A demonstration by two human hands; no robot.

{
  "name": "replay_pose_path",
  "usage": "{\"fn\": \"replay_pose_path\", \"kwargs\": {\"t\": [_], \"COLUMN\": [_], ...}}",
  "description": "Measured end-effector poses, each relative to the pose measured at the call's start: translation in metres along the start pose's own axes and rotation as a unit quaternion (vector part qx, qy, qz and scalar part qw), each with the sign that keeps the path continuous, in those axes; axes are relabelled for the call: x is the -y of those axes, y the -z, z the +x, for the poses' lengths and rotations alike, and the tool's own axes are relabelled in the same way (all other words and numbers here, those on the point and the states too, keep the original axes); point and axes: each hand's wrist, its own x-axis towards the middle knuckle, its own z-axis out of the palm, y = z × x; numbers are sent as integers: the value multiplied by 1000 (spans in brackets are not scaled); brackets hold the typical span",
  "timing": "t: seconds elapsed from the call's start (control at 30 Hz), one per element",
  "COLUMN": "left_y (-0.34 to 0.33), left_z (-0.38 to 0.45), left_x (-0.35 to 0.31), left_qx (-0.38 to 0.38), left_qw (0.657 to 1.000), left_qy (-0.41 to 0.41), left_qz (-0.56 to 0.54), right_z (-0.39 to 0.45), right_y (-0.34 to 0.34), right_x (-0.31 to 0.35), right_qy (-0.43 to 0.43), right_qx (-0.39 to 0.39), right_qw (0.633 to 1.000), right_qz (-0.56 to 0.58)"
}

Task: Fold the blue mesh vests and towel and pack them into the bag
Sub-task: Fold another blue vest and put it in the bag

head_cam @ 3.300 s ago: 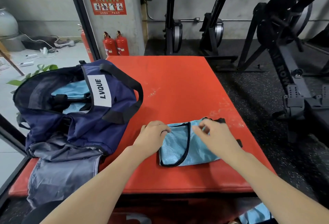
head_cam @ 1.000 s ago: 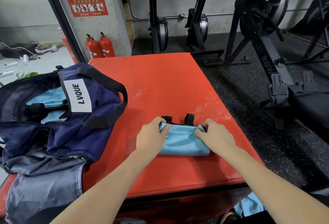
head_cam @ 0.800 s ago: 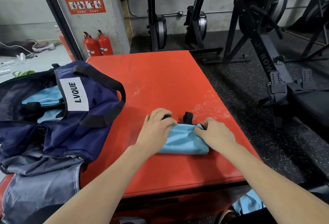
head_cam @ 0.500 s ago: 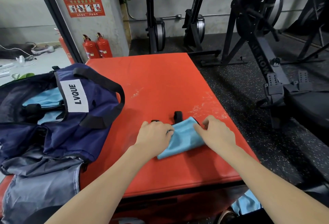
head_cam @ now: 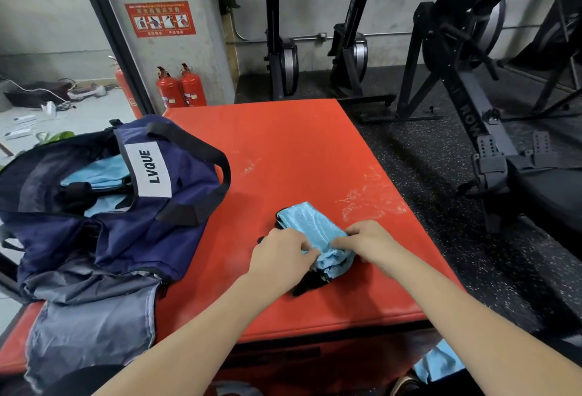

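- The table (head_cam: 283,143) is a red padded slab with scuffed pale marks near its right edge; it carries the bag, the vest and both hands
- The bag (head_cam: 104,225) is navy with black straps and a white label reading LVQUE; it lies slumped on the table's left side, mouth open; light blue fabric (head_cam: 97,172) shows inside it; a grey cloth (head_cam: 88,326) hangs from under it over the near edge
- The vest (head_cam: 315,231) is a light blue mesh bundle with black trim, folded into a narrow strip lying diagonally near the table's front right; its far end lies flat, its near end is bunched between the hands; a black piece sticks out beneath the near end
- The left hand (head_cam: 282,257) has its fingers curled, pinching the vest's near end from the left
- The right hand (head_cam: 367,239) is also curled, its fingertips gripping the same bunched end from the right; the two hands almost meet over the fabric
- Another scrap of light blue cloth (head_cam: 437,364) lies below the table's front edge, at lower right
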Motion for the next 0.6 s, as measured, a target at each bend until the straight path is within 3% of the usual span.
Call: {"fn": "replay_pose_path", "kwargs": {"t": [0.07,0.17,0.27,0.37,0.5,0.6], "left_y": [6,19,37,48,58,65], "left_z": [3,14,19,12,-4,-14], "left_x": [8,31,51,61,66,72], "left_qx": [-45,-74,-5,52,58,3], "left_qw": [999,983,963,920,905,918], "left_qy": [-3,-42,-54,-66,-59,-48], "left_qz": [-25,-161,-263,-382,-418,-394], "right_z": [-3,-8,-16,-22,-26,-26], "right_y": [-2,-6,-8,-8,-10,-15], "right_x": [8,20,32,38,45,49], "right_qy": [1,29,44,77,76,48], "right_qx": [26,52,95,142,155,121], "right_qw": [998,989,979,969,966,960], "right_qz": [63,133,174,184,195,249]}}
